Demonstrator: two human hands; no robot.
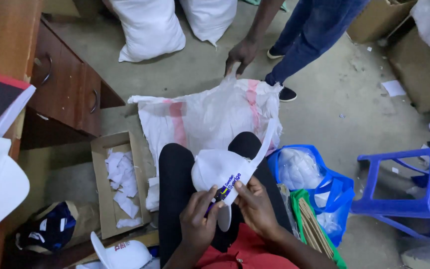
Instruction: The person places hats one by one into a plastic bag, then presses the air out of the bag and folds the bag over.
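head view, looking down at our lap: our left hand [198,219] and right hand [256,206] are both closed on a white cap [220,172] that rests on our black-trousered knees. the left fingers pinch the printed front panel from below, the right thumb and fingers press it from the other side, so the panel is stretched flat between them, seemingly to keep the print smooth and facing up. a white strip [265,147] runs up from the cap towards the sack beyond.

just left of our legs a shallow cardboard box [100,199] lies open with crumpled white paper in it, within easy reach of the left hand. another white cap [123,254] sits at the lower edge. to the right a blue carrier bag [342,194] gapes open, touching our knee, and a blue plastic stool [414,184] stands past it, leaving little room on that side.

ahead, a white woven sack with pink stripes [205,114] is spread on the concrete floor [334,114]; another person's hand [241,55] grips its far edge, holding it open. a wooden cabinet [65,84] closes the left side; the floor at right is more open.
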